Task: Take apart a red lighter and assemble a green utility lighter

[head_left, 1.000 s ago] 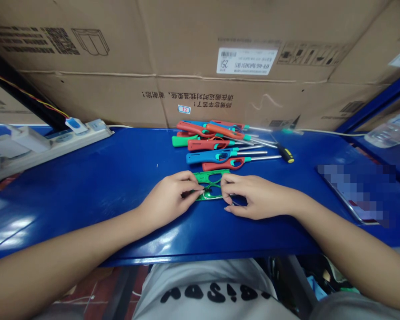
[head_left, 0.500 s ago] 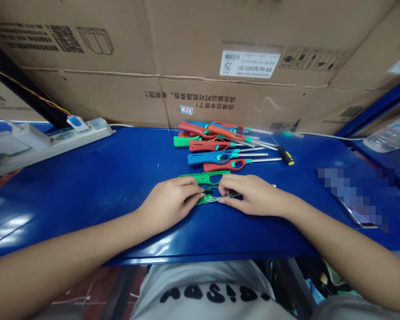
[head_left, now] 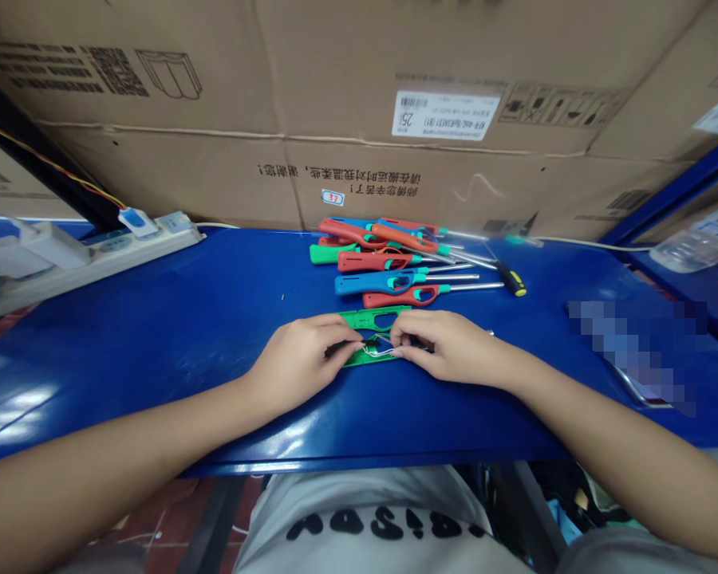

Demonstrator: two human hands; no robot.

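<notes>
My left hand (head_left: 299, 351) is closed in a pinch at a small black part (head_left: 371, 344) with thin white wires (head_left: 378, 352) beside it. Across from it, my right hand (head_left: 455, 347) pinches the wires near their right end; its fingers partly hide them. Beneath both hands lies one green half-shell of a gas lighter (head_left: 356, 361), largely covered. The other green half-shell (head_left: 364, 320), with its trigger opening, rests flat just behind. A metal tip (head_left: 491, 333) shows beyond my right wrist.
Several red, blue and orange lighters (head_left: 388, 261) are heaped behind the shells, beside a black-and-yellow screwdriver (head_left: 514, 281). A power strip (head_left: 173, 227) stands at left. A phone-like object (head_left: 640, 367), blurred out, lies at right. Cardboard (head_left: 215, 175) walls the back.
My fingers have shifted slightly at the black part and wires; the white wires now bow differently between my hands. The half-shells and lighters stay in place.
</notes>
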